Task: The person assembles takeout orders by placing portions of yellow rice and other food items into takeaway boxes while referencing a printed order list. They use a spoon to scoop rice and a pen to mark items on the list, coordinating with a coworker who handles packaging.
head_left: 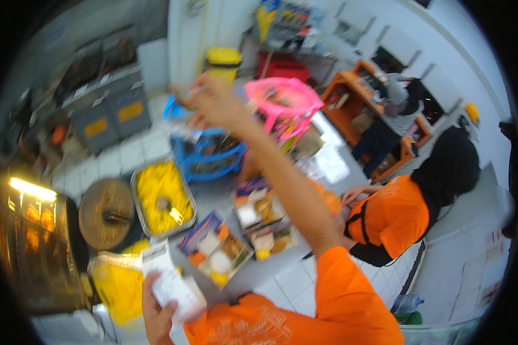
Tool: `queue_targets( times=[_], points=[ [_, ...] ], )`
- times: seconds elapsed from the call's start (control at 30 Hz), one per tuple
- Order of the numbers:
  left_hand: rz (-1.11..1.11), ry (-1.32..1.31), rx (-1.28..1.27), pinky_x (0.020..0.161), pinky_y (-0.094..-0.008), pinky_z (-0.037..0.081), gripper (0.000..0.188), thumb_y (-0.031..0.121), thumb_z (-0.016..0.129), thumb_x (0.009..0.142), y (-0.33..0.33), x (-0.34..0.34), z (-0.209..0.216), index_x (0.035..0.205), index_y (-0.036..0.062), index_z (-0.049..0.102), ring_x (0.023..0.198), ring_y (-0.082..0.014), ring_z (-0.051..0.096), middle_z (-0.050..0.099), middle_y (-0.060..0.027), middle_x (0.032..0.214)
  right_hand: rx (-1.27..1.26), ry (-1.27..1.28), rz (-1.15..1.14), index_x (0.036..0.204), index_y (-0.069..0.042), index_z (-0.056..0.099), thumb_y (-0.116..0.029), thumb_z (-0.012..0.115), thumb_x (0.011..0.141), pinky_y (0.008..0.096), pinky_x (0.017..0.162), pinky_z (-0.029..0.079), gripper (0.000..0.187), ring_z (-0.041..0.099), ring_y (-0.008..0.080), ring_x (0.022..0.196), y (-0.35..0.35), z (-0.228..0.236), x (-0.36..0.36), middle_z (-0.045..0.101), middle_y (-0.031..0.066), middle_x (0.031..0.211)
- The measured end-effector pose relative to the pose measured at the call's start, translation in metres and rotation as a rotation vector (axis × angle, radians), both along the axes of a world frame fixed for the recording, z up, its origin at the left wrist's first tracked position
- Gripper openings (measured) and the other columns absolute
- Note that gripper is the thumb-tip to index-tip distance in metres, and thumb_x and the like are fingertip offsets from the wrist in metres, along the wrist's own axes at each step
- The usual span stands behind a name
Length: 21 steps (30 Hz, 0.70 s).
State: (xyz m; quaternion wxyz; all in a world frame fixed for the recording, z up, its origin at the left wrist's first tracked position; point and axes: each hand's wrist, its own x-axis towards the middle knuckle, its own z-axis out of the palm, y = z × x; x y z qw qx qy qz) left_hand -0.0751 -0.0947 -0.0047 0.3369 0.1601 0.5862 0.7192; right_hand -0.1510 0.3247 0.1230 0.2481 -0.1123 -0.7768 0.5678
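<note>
White oblong paper slip w/ dark print [166,275] is in person's L hand [157,313], lower L of view; thumb on near face, fingers round its L edge, so L hand is closed on it. A pale boxy piece shows behind/below it; can't tell if same item. R hand [213,103] is well apart from slip, arm stretched far out & up past the worktop [212,201], above the blue plastic openwork basket [184,155]. Fingers partly bent, blurred; can't tell if R hand grips anything.

Writing: rows of print on slip, too blurred to read. No brand legible on it.

Slip's long axis runs upper L to lower R, tilted; top end pts away from body, twd the metal tray [173,230] of yellow rice-like food.

Just R of slip: open food box w/ purple flap [198,234], white, orange & brown portions inside; more open boxes farther R. Brown round lid [101,215] L of tray. Pink plastic basket [313,104] beyond the R forearm. Co-worker in orange top [394,213] at R side of worktop.
</note>
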Motion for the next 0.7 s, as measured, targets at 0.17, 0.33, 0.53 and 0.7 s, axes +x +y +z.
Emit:
queue_targets(
  times=[0.17,0.33,0.53,0.7],
  points=[
    [-0.032,-0.113,0.034,0.107,-0.0358,0.040,0.079,-0.001,0.064,0.071,-0.010,0.002,-0.007,0.145,0.0070,0.038,0.125,-0.0242,0.049,0.050,-0.0147,0.134,-0.130,-0.227,0.066,0.113,-0.005,0.051,-0.025,0.053,0.104,0.0300,0.059,0.058,0.023,0.071,0.0183,0.076,-0.035,-0.009,0.132,0.067,0.0125,0.103],
    [-0.093,-0.164,0.037,0.106,-0.0335,0.041,0.075,-0.007,0.059,0.074,-0.005,0.004,-0.009,0.145,0.0078,0.039,0.125,-0.0217,0.050,0.051,-0.0136,0.133,-0.229,-0.418,-0.080,0.109,-0.003,0.054,-0.019,0.055,0.103,0.0269,0.065,0.057,0.018,0.068,0.0144,0.084,-0.058,-0.055,0.224,0.066,0.0091,0.101],
    [-0.196,-0.108,0.031,0.108,-0.0325,0.038,0.078,-0.011,0.060,0.076,0.012,0.005,-0.013,0.148,0.0085,0.035,0.127,-0.0195,0.047,0.050,-0.0122,0.134,-0.052,-0.434,-0.335,0.114,-0.002,0.053,-0.016,0.053,0.104,0.0255,0.070,0.055,0.018,0.068,0.0152,0.088,-0.068,-0.114,0.300,0.066,0.0098,0.105],
    [-0.301,-0.029,0.054,0.108,-0.0325,0.037,0.081,-0.013,0.058,0.080,0.032,0.012,-0.010,0.152,0.0100,0.027,0.129,-0.0195,0.045,0.044,-0.0130,0.140,-0.281,-0.361,-0.363,0.114,-0.003,0.053,-0.017,0.051,0.105,0.0271,0.075,0.055,0.017,0.068,0.0175,0.092,-0.084,-0.136,0.341,0.067,0.0109,0.107]
  ],
)
